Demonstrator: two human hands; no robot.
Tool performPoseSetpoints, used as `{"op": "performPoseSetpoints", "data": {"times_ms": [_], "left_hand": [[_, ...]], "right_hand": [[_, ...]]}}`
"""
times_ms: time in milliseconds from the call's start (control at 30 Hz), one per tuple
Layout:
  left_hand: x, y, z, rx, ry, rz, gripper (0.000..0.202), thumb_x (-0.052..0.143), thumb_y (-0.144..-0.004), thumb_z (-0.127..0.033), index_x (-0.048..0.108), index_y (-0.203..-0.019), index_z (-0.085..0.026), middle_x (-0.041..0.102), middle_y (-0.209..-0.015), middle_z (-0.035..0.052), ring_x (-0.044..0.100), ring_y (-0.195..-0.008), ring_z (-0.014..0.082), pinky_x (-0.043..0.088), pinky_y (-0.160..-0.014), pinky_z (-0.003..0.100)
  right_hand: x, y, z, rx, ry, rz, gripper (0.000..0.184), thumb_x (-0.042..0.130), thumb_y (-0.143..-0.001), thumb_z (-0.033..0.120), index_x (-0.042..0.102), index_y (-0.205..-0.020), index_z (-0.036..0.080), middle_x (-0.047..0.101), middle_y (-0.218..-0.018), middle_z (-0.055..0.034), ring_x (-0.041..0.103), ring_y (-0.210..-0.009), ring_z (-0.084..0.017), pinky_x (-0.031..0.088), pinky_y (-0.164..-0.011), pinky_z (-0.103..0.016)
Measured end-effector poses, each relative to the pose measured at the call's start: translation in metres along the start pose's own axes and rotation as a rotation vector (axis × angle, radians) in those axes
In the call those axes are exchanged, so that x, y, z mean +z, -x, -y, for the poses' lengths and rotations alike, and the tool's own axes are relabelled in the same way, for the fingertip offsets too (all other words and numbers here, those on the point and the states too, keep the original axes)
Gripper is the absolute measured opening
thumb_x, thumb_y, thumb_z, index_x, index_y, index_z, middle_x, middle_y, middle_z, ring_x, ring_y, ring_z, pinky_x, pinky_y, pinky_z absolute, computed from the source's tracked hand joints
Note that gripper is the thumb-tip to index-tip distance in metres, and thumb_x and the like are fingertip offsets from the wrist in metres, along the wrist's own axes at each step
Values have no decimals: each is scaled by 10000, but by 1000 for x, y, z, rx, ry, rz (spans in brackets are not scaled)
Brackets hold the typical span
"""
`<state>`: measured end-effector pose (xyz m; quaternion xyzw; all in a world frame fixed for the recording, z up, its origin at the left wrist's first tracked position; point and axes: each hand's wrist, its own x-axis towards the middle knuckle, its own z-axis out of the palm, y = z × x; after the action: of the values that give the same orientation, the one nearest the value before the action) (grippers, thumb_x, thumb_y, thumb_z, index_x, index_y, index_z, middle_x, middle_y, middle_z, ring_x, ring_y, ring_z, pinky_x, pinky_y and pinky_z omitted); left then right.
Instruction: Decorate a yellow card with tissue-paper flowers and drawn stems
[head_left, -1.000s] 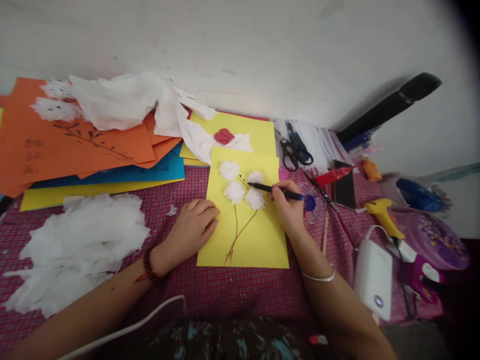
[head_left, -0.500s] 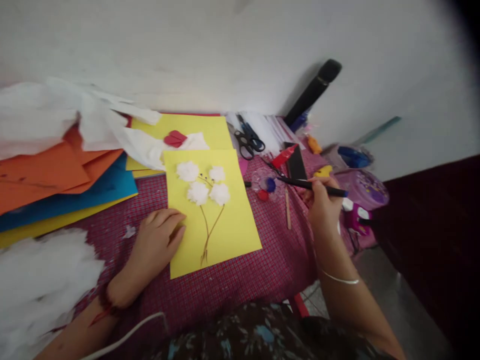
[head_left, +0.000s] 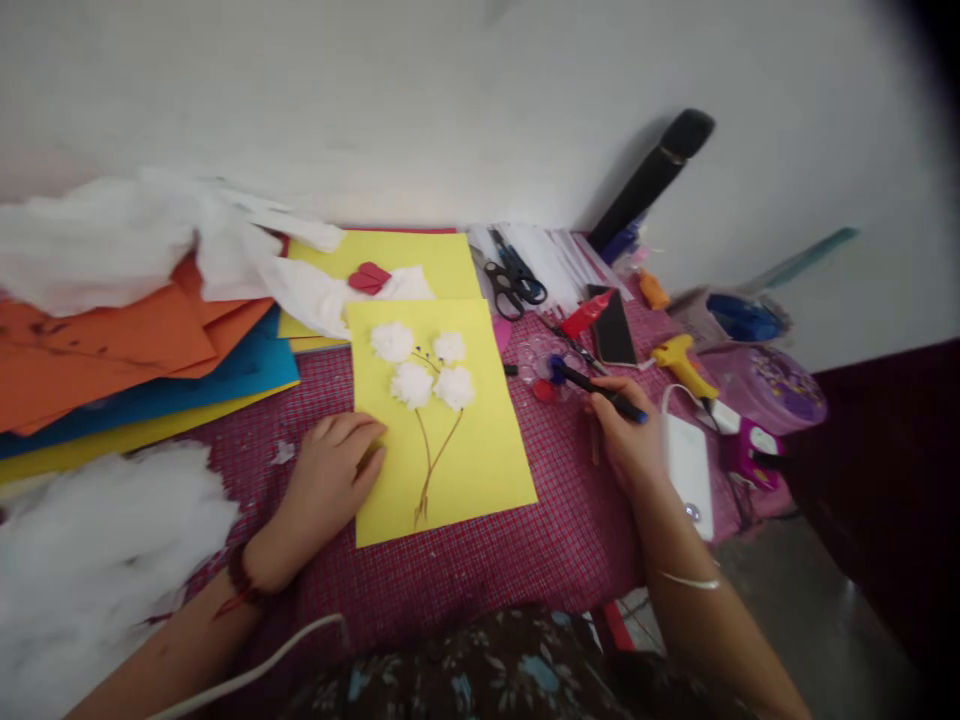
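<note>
A yellow sheet (head_left: 465, 460) lies on the red checked cloth (head_left: 480, 570), bearing white cotton flowers (head_left: 424, 365) on brown drawn stems. My left hand (head_left: 334, 480) rests with curled fingers on the sheet's left edge, pressing it down. My right hand (head_left: 626, 430) is to the right of the sheet, closed round a black paintbrush (head_left: 600, 392). The brush tip reaches a clear paint palette (head_left: 544, 365) with blue and red paint.
Orange, blue and yellow sheets (head_left: 150, 350) with white tissue lie at left, and a cotton heap (head_left: 82, 560) at front left. Scissors (head_left: 510, 275), a red tube (head_left: 585, 315), a phone (head_left: 619, 325), a yellow glue gun (head_left: 679, 360) and a white box (head_left: 690, 470) crowd the right.
My right hand left the flowers, swung right with the brush, and now dips its tip at the palette. The view shifted right. My left hand stayed on the sheet.
</note>
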<state>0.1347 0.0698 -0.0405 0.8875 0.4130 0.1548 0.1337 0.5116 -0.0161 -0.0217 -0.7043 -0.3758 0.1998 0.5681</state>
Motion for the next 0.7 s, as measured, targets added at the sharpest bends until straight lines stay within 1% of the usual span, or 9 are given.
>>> {"op": "performPoseSetpoints", "data": {"times_ms": [100, 167, 233, 333, 433, 500, 600, 700], "left_hand": [[-2, 0, -4, -28, 38, 18, 206, 482, -949, -230, 636, -1076, -179, 650, -1134, 95, 554, -1059, 266, 462, -924, 439], [-2, -1, -5, -36, 55, 9, 198, 489, -946, -217, 637, -1073, -184, 652, -1127, 87, 551, -1055, 259, 461, -924, 435], [-2, 0, -6, -38, 66, -3, 187, 500, -942, -209, 636, -1068, -192, 653, -1123, 81, 550, -1053, 257, 460, -923, 435], [-2, 0, -8, -44, 73, -3, 177, 507, -938, -202, 634, -1061, -191, 653, -1119, 78, 549, -1052, 258, 460, -914, 437], [-3, 0, -9, -45, 71, 6, 170, 503, -941, -199, 633, -1050, -183, 653, -1114, 80, 545, -1046, 260, 458, -904, 436], [-4, 0, -9, -46, 73, 6, 166, 500, -941, -198, 635, -1039, -187, 655, -1110, 76, 546, -1038, 257, 455, -898, 430], [-4, 0, -10, -48, 79, -3, 169, 500, -941, -194, 638, -1040, -189, 656, -1105, 76, 546, -1030, 253, 451, -889, 424], [-4, -1, -10, -48, 78, -6, 170, 505, -940, -197, 637, -1047, -188, 654, -1104, 79, 542, -1038, 255, 451, -893, 427]], "right_hand": [[0, 2, 14, -43, 56, -50, 151, 689, -786, 267, 704, -929, 220, 669, -730, 8, 601, -629, -149, 451, -599, -287], [11, 3, 29, -73, -4, -36, 138, 672, -808, 287, 695, -929, 224, 672, -728, 1, 623, -654, -157, 466, -630, -298], [31, 5, 44, -68, -104, 42, 124, 668, -824, 316, 681, -912, 231, 658, -678, 7, 624, -630, -159, 469, -620, -302], [74, 6, 54, -61, -235, 183, 89, 666, -830, 320, 657, -852, 234, 624, -606, 27, 587, -553, -142, 448, -558, -283], [112, 2, 48, -53, -305, 281, 70, 655, -824, 293, 640, -826, 225, 608, -570, 41, 559, -517, -124, 436, -537, -268], [128, -1, 39, -9, -343, 304, 85, 655, -810, 299, 623, -818, 221, 592, -545, 54, 544, -499, -117, 431, -531, -264], [139, -5, 28, 41, -353, 279, 132, 663, -783, 333, 598, -800, 219, 575, -529, 66, 526, -485, -114, 425, -521, -262], [140, -5, 23, 30, -337, 263, 152, 666, -783, 350, 591, -802, 219, 579, -538, 65, 532, -486, -114, 431, -525, -265]]}}
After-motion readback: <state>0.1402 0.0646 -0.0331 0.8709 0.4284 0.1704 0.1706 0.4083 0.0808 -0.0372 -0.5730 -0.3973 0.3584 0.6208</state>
